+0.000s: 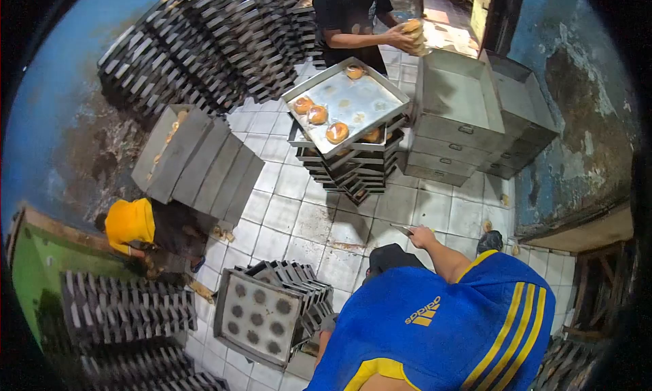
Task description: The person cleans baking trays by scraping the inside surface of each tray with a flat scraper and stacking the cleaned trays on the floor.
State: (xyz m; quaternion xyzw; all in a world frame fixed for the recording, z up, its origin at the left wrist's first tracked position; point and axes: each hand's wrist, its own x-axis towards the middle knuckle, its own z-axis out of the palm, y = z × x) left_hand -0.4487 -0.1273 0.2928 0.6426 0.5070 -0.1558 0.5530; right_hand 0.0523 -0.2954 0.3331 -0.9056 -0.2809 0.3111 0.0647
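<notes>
My right hand [422, 237] is closed around a thin, flat metal blade, perhaps a scraper [402, 227], held above the tiled floor. My left hand [329, 322] is low at the left of my blue shirt, partly hidden by it. It looks covered by something grey, and its fingers do not show clearly. Beside it stands a stack of metal baking trays. The top tray [246, 317] has rows of dark round marks on its pale surface. Whether my left hand touches the stack I cannot tell.
A person [353, 17] holds packed buns [412, 32] behind a tray [360, 106] with several wrapped buns. Another person in yellow [131, 222] bends at left, beside grey boxes [224, 174]. Deep metal drawers [445, 129] stand right. Stacked trays [204, 45] line the wall.
</notes>
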